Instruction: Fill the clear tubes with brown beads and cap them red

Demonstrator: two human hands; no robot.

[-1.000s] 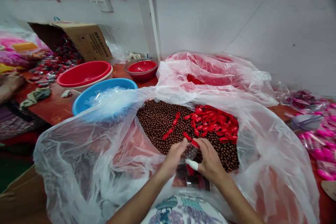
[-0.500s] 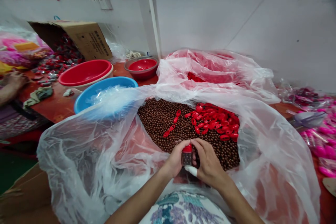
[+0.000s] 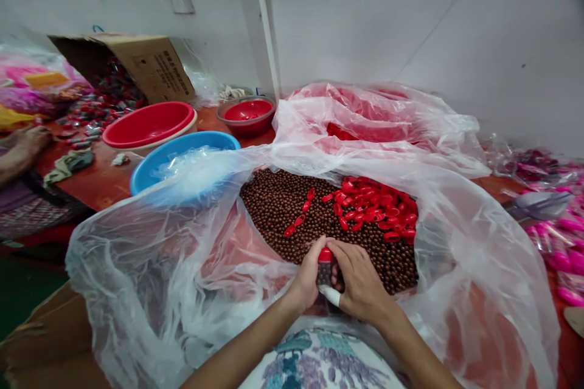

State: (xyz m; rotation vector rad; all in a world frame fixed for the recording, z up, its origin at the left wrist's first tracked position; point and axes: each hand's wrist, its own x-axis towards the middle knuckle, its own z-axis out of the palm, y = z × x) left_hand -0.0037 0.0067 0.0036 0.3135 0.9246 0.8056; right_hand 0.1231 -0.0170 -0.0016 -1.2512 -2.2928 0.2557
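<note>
Between my two hands is a small clear container with a red cap (image 3: 325,262), and dark balls show through its wall. My left hand (image 3: 306,279) is closed on its left side, with fingertips up by the cap. My right hand (image 3: 360,282) wraps the right side; its thumb wears a white covering and presses low on the container. Just beyond my hands spreads a heap of brown balls (image 3: 283,200). Many red plastic caps (image 3: 369,206) lie on the balls at the right, and a few more are scattered left of them.
A clear plastic sheet (image 3: 150,279) surrounds the balls. At the left stand a blue basin (image 3: 150,164) with clear plastic pieces, a red basin (image 3: 150,121) and a cardboard box (image 3: 155,70) spilling red-capped containers. A co-worker's hand (image 3: 30,140) is far left. Pink packages (image 3: 566,249) lie right.
My left fingers have shifted slightly around the red cap, and both hands stay on the container. The rest of the scene is the same apart from a small camera shift.
</note>
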